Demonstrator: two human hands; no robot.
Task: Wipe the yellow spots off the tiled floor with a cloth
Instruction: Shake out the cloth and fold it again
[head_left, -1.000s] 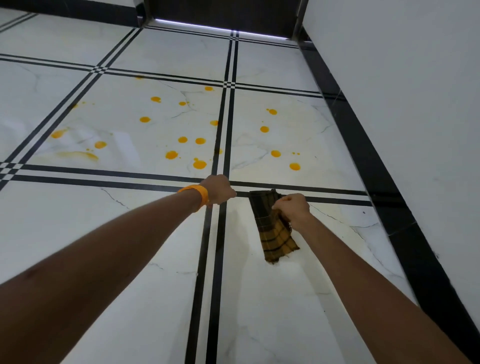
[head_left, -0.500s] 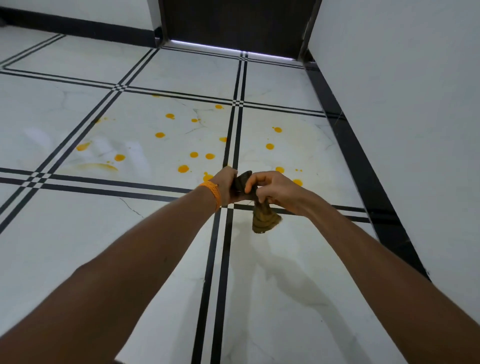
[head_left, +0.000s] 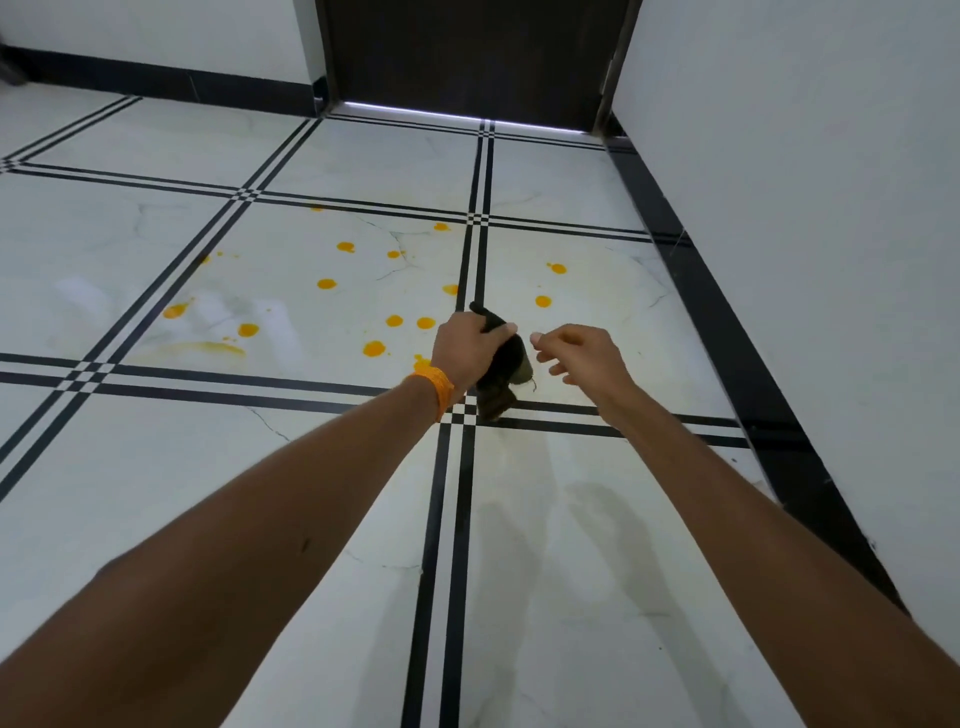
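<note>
A dark brown checked cloth (head_left: 500, 378) is bunched up in my left hand (head_left: 467, 349), which wears an orange wristband and hangs above the crossing of the black floor lines. My right hand (head_left: 581, 355) hovers just right of the cloth, fingers apart, holding nothing. Several yellow spots (head_left: 374, 348) dot the white marble tiled floor (head_left: 291, 467) beyond my hands, spread over two tiles, with a smeared yellow streak (head_left: 202, 347) at the left. One spot near my left wrist is partly hidden.
A white wall (head_left: 831, 260) with a black skirting strip (head_left: 727, 332) runs along the right. A dark door (head_left: 467, 52) stands at the far end, light showing under it. Another black skirting lines the far left wall.
The cloth passed from my right hand to my left and got bunched up. My right hand let go and opened. The view moved closer to the spots.
</note>
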